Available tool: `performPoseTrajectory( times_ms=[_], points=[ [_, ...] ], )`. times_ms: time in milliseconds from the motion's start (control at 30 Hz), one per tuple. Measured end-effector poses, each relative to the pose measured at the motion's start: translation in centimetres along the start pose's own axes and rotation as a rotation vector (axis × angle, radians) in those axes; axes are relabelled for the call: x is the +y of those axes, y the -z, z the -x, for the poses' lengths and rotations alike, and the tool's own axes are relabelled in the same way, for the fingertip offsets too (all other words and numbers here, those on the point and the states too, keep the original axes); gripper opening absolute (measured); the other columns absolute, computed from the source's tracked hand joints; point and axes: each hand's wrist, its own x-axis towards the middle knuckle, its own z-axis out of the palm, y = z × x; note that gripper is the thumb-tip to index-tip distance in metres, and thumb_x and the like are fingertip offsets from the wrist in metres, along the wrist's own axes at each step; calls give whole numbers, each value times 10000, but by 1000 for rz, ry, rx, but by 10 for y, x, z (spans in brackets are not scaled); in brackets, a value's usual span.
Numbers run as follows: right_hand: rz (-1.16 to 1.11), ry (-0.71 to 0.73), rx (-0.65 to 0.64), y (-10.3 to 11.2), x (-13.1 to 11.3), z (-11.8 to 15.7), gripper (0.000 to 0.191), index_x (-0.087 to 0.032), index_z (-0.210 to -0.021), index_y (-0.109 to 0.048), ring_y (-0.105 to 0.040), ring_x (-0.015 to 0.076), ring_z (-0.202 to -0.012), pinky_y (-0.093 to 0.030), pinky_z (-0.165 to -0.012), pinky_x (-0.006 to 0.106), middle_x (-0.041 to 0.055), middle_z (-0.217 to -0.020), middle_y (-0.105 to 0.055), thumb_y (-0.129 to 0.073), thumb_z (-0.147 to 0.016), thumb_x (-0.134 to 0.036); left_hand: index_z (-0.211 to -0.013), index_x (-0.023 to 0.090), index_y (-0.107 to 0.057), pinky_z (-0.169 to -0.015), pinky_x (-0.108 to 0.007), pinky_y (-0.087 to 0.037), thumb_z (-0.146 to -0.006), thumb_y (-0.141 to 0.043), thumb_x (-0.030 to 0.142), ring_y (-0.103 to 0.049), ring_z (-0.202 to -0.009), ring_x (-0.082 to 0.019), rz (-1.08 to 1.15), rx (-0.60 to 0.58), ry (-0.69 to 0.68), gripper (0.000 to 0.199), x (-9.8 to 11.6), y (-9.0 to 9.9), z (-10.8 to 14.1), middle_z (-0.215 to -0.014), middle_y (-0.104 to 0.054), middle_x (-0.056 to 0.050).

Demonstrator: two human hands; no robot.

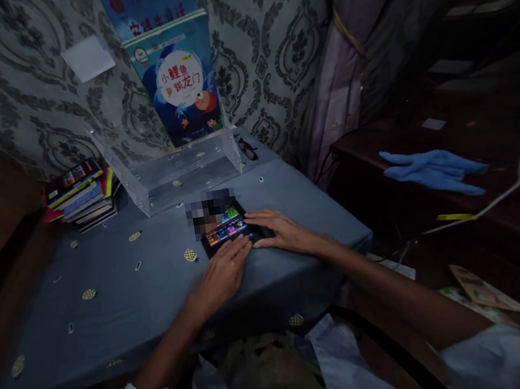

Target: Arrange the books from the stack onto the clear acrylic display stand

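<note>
Both the left hand (226, 273) and right hand (286, 232), each grip released with fingers extended, touch a dark picture-covered item (228, 228) on the bench (123, 278).

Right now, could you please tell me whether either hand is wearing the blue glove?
No, the glove lies on a dark surface to the right, while the left hand and right hand are both bare.

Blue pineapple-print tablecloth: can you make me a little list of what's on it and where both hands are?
Left hand: on near edge of flat black rectangular item with bright pictures
Right hand: at its right edge
Behind: clear plastic rack, blue illustrated books
Far left: pile of colourful books
Beside rack: dark-rimmed glasses
</note>
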Motion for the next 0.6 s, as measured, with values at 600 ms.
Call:
performPoseTrajectory(
  times_ms=[600],
  points=[
    [193,155,-207,-50,-74,-102,367,-120,-1300,-641,-508,283,-1368,-383,-1163,476,172,-1415,-595,-544,-996,-299,-1290,140,-632,-1153,-486,-407,-918,-376,100,-535,-1349,-259,-27,166,379,453,-151,22,-35,-1400,-607,-135]
  ],
)
